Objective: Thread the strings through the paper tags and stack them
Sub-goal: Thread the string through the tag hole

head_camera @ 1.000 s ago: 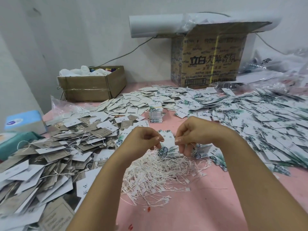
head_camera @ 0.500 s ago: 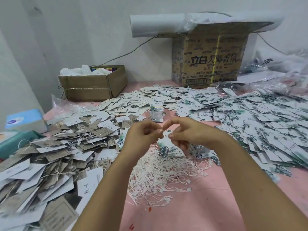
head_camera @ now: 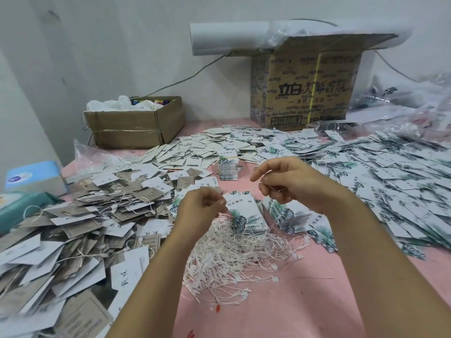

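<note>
Just pink table (head_camera: 280,318) before the strings (head_camera: 231,259)

At the far left corner of the pink worktop (head_camera: 292,313) sits a small open cardboard box (head_camera: 136,128) holding crumpled white plastic. A larger printed carton (head_camera: 310,93) stands at the far edge, with a white roll (head_camera: 227,39) across its top. A blue tissue box (head_camera: 34,176) and a teal packet (head_camera: 17,211) rest at the left edge.

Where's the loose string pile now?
Head view, centre: the string pile lies on the pink table below the left hand, brown tags to its left, leaf-print tags right.
</note>
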